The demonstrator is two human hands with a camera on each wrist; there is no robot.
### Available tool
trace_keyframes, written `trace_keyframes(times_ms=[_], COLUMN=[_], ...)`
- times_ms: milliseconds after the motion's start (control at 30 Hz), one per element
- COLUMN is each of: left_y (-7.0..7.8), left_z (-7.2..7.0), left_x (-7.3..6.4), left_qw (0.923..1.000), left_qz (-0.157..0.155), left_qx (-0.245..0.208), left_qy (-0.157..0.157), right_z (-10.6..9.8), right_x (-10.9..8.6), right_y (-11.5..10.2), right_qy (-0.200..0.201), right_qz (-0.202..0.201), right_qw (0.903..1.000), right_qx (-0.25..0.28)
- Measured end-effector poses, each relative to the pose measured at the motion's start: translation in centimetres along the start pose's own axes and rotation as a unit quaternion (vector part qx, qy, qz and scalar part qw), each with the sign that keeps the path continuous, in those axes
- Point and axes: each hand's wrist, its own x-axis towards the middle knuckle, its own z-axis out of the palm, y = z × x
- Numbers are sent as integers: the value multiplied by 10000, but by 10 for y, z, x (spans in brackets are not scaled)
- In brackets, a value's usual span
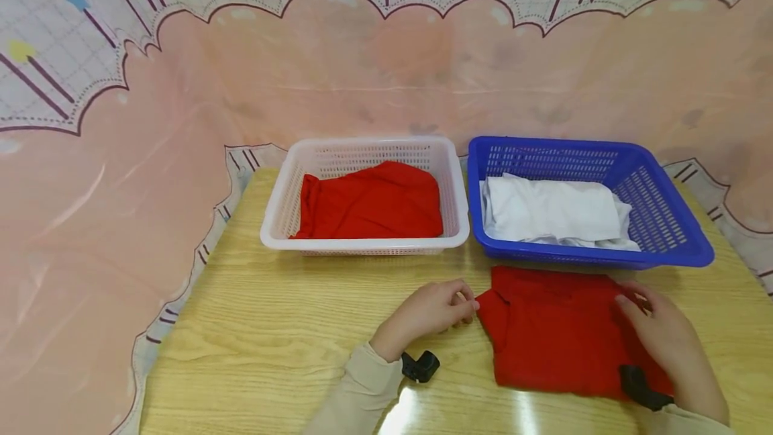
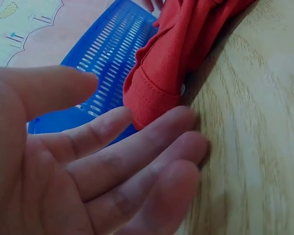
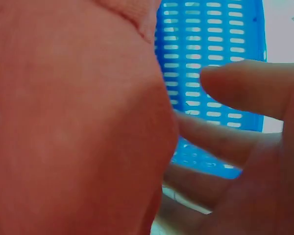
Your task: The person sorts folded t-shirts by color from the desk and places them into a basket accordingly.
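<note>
A red shirt [image 1: 561, 334] lies on the table in front of the blue basket, one short sleeve [image 1: 494, 311] sticking out on its left side. My left hand [image 1: 436, 307] is at that sleeve's tip. In the left wrist view its thumb stands apart from loosely bent fingers [image 2: 132, 156], whose tips are right by the hemmed sleeve end [image 2: 154, 95]. On the shirt's far side my right hand [image 1: 661, 327] rests at the right edge. The right wrist view shows the thumb [image 3: 245, 90] apart from the fingers, whose tips are hidden behind red cloth [image 3: 73, 127].
Behind the shirt stands a blue basket [image 1: 676, 220] holding folded white cloth [image 1: 552, 207]. A white basket [image 1: 274, 213] left of it contains folded red cloth [image 1: 374, 203]. Both stand on the wood-grain table [image 1: 253, 348], before a patterned pink curtain [image 1: 362, 72].
</note>
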Motion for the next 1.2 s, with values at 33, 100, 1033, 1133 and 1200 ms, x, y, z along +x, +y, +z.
trace_keyframes(times_ms=[33,100,1033,1133,1200], left_y=[0,0,-14,-15,-18], left_z=[0,1,-19,-18,-19], left_x=[0,0,-2,-2,-1], left_qw=[10000,9996,9897,9904,9893], left_qz=[-33,-72,-157,-86,-62], left_qx=[-53,-169,-1288,-1246,-1363], left_qy=[-67,-204,-601,-590,-520], right_z=[-1,-2,19,21,21], right_x=[0,1,2,1,0], right_y=[1,4,-30,-32,-33], right_qy=[-87,-295,-1488,-1503,-1499], right_qz=[82,293,-14,-241,-357], right_qw=[9999,9989,9824,9809,9806], right_qx=[-60,-196,1131,1208,1213])
